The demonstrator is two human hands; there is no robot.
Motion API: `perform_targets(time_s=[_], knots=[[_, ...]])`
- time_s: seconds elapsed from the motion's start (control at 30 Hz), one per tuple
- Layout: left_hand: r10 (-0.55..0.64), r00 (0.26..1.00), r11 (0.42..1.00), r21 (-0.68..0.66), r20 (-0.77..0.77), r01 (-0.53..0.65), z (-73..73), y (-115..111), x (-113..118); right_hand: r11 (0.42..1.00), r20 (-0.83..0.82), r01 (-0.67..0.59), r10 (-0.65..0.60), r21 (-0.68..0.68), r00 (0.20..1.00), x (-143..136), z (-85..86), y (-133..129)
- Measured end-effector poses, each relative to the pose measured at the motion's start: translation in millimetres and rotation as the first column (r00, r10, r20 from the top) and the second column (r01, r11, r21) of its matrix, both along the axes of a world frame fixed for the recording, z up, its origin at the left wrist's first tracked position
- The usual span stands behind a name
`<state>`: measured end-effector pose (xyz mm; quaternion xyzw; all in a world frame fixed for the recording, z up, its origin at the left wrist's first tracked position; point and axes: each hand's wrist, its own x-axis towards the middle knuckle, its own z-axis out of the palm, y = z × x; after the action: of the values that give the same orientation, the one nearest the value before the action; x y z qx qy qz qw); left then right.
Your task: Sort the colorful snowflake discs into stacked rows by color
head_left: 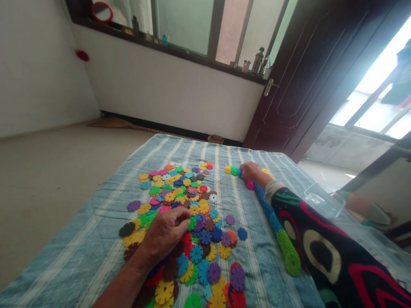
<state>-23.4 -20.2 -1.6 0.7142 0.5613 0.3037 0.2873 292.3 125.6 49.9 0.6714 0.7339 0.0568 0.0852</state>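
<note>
A wide heap of colourful notched plastic discs (188,186) lies on the striped cloth. My left hand (165,231) rests over its near left part, thumb and fingers pinched together at the edge of a green notched disc (192,223). Farther off to the right, my right hand (252,171) is closed with its fingertips down by a short row of discs, among them a green one (234,171) and a yellow one (227,170). What those fingers grip is hidden. Under the right forearm runs a long rod of stacked discs, blue (266,209) with a lime-green end (290,256).
The blue striped cloth (122,192) covers the table or bed. A clear plastic container (324,199) stands at its right edge, beside clear plastic sheeting (369,239). Beyond are a dark door (289,81) and a window ledge (180,53) with bottles.
</note>
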Motion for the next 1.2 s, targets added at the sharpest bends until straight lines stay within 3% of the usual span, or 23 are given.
perform_targets(time_s=[0.33, 0.6, 0.73, 0.97, 1.2], knots=[[-0.004, 0.999, 0.999, -0.051, 0.049, 0.007, 10.5, -5, 3, 0.999, -0.024, 0.026, -0.025, 0.036, 0.999, 1, -2.1, -3], [0.014, 0.997, 0.999, -0.036, 0.076, -0.011, 12.6, -7, 4, 0.993, -0.137, 0.049, -0.034, 0.111, 0.99, -5, 3.8, -16], [0.002, 0.997, 0.999, -0.037, 0.078, 0.0, 12.8, -7, 4, 0.994, -0.208, -0.025, 0.047, 0.105, 0.977, -20, 7.6, -38], [-0.036, 0.998, 0.999, 0.004, 0.059, 0.036, 14.3, -7, 4, 0.961, -0.338, -0.277, 0.258, -0.008, 0.905, -65, 7.1, -93], [-0.038, 0.997, 0.999, -0.006, 0.065, 0.038, 15.9, -8, 4, 0.939, -0.348, -0.33, 0.28, -0.092, 0.895, -99, -0.3, -115]])
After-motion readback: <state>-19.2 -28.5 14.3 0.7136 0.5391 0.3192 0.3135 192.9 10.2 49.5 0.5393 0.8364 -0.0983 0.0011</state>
